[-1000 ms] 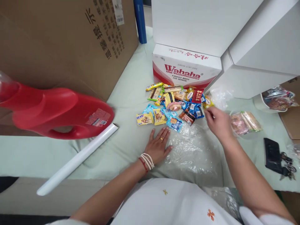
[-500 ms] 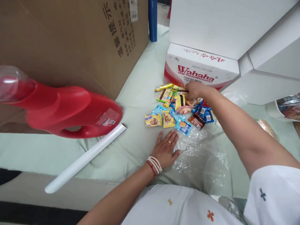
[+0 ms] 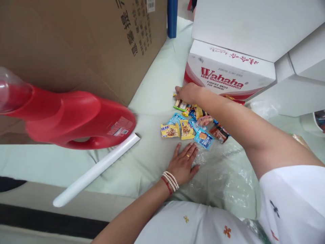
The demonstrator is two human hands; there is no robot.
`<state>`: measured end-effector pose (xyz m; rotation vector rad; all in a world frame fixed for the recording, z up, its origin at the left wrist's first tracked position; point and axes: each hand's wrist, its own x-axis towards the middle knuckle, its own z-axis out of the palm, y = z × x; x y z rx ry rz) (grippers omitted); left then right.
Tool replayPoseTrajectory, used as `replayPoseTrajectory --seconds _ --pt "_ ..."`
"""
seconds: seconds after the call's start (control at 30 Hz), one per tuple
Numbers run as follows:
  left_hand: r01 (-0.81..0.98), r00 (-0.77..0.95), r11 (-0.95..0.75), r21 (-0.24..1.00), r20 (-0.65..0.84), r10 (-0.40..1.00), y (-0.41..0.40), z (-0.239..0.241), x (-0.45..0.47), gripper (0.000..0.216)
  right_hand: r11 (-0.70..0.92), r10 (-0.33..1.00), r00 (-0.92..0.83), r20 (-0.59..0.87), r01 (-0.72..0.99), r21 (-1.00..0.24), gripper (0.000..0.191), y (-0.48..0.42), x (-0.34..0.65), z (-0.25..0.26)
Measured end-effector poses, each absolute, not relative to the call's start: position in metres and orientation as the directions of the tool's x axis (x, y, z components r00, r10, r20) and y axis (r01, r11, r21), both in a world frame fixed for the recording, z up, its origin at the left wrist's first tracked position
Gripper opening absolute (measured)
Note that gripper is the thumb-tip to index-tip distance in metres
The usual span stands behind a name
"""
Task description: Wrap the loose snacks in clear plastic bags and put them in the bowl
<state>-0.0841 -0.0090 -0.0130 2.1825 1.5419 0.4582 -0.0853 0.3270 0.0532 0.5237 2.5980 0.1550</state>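
A heap of small snack packets [image 3: 189, 125] lies on a pale green sheet [image 3: 152, 101] in front of a red and white Wahaha carton [image 3: 228, 76]. My right hand [image 3: 186, 93] reaches across the heap to its far left end, fingers curled down onto the packets there; whether it grips one is hidden. My left hand [image 3: 184, 162], with a ring and bead bracelets, lies flat and spread on the sheet, its little finger on the edge of a clear plastic bag [image 3: 223, 169], just below a blue packet [image 3: 203, 138] and two yellow cookie packets [image 3: 169, 130].
A red detergent jug [image 3: 68, 118] lies on its side at the left, with a white tube [image 3: 98, 169] below it. A big brown cardboard box [image 3: 76, 44] stands behind. White boxes [image 3: 254, 23] rise at the back right, and a blue pole [image 3: 172, 17] stands at the top.
My right hand has travelled from the right side of the heap across to its far left end. My left hand has stayed flat. The view has shifted, hiding the things at the right.
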Motion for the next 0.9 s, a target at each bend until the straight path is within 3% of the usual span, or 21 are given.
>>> replayPoseTrajectory --seconds 0.13,0.27,0.37,0.5,0.67,0.9 --pt "0.796 0.321 -0.282 0.536 0.022 0.947 -0.009 -0.014 -0.084 0.068 0.912 0.405 -0.849 -0.34 0.346 0.222 0.04 0.329 -0.079 0.052" --pt "0.8 0.327 -0.287 0.526 0.02 0.945 -0.009 -0.014 -0.084 0.068 0.899 0.421 -0.905 -0.065 0.407 0.159 0.051 0.326 -0.049 0.075" --pt "0.806 0.332 -0.3 0.509 0.029 0.943 -0.009 -0.015 -0.084 0.067 0.865 0.488 -0.873 0.012 0.486 0.127 0.055 0.321 -0.023 0.101" --pt "0.822 0.33 -0.31 0.478 0.045 0.943 -0.01 -0.015 -0.083 0.066 0.873 0.484 -0.873 -0.067 0.476 0.102 0.047 0.307 -0.011 0.121" --pt "0.833 0.331 -0.318 0.453 0.053 0.942 -0.01 -0.015 -0.082 0.066 0.908 0.418 -0.896 -0.149 0.412 0.073 0.042 0.297 -0.051 0.103" --pt "0.82 0.327 -0.31 0.48 0.051 0.944 -0.01 -0.013 -0.083 0.063 0.92 0.381 -0.797 -0.469 0.378 0.106 0.045 0.321 -0.076 0.061"
